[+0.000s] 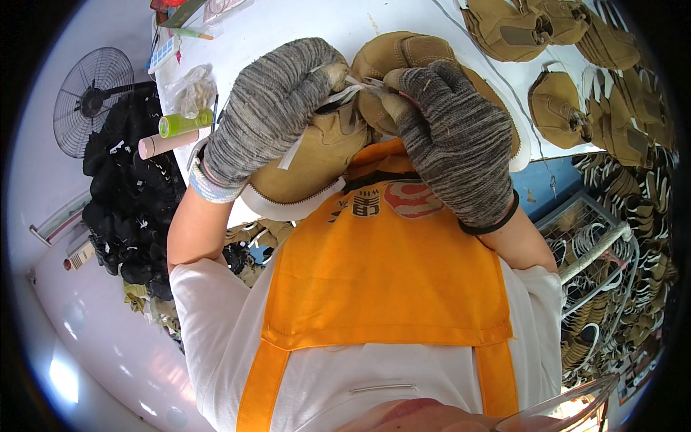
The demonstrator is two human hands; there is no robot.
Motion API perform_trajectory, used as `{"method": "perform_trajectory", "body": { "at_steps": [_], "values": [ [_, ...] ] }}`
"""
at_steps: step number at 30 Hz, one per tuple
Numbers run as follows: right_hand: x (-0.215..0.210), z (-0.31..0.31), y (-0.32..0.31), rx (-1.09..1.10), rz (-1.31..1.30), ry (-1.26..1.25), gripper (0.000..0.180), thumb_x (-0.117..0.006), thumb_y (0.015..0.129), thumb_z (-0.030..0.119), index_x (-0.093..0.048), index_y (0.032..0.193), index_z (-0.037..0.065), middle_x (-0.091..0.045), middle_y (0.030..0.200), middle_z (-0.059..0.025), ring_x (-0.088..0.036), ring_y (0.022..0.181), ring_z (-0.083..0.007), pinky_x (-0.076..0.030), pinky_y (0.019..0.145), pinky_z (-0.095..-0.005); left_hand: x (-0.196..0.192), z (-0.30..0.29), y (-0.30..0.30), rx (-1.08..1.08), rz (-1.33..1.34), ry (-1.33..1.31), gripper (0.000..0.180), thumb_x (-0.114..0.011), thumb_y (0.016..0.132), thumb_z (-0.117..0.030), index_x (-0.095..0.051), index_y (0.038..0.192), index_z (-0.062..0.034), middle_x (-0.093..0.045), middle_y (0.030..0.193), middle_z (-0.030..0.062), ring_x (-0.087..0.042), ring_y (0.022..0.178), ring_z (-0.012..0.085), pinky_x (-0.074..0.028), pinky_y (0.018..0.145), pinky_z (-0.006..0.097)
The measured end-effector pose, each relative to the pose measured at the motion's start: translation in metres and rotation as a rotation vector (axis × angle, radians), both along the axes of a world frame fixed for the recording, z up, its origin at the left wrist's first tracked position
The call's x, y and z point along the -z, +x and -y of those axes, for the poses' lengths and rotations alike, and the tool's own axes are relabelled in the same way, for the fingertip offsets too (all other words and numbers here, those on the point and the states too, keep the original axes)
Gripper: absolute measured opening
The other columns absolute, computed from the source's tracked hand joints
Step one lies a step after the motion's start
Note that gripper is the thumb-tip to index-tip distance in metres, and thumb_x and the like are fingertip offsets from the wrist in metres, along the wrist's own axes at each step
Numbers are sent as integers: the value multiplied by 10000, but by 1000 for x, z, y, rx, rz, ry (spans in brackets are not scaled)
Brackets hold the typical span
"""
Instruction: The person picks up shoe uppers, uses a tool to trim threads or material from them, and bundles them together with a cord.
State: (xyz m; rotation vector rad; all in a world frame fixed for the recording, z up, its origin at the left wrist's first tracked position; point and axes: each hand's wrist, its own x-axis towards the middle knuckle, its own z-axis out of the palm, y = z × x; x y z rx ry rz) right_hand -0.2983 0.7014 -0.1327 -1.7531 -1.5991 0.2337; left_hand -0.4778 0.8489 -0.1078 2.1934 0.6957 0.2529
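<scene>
Both my hands wear grey marled knit gloves and meet above brown suede shoes on the white table. My left hand [284,101] is closed, its thumb and fingers pinching a thin white lace-like strip [348,91]. Opposite it, my right hand [453,133] pinches the same strip, which runs between the two hands. Below my left hand lies a brown shoe [309,162] with stitching along its pale sole edge. Another brown shoe [403,52] sits just beyond my fingertips, and part of the pair is hidden behind my right hand.
More brown shoes [507,32] stand at the table's far right, with a thin cord [497,68] across the white table [345,18]. At the left are a green roll [176,124], a clear plastic bag [191,90], a fan [92,102] and piled black shoes [129,187]. A wire rack [583,237] stands right.
</scene>
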Motion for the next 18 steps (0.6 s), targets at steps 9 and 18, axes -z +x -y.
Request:
{"method": "perform_trajectory", "body": {
  "at_steps": [9, 18],
  "values": [
    [3, 2, 3, -14, -74, 81, 237, -667, 852, 157, -655, 1066, 55, -671, 991, -121, -671, 836, -275, -550, 729, -363, -2, 0, 1, 3, -31, 34, 224, -601, 943, -202, -638, 1084, -32, -649, 971, 66, -614, 900, 160, -500, 821, 275],
    [-11, 10, 7, 40, -454, -40, 183, -569, 951, 148, -638, 1090, 51, -660, 952, -83, -669, 836, -231, -544, 729, -308, -20, -1, 9, 217, -321, 175, 274, -698, 844, -169, -635, 1096, -81, -630, 976, 62, -612, 877, 187, -499, 793, 303]
  ]
}}
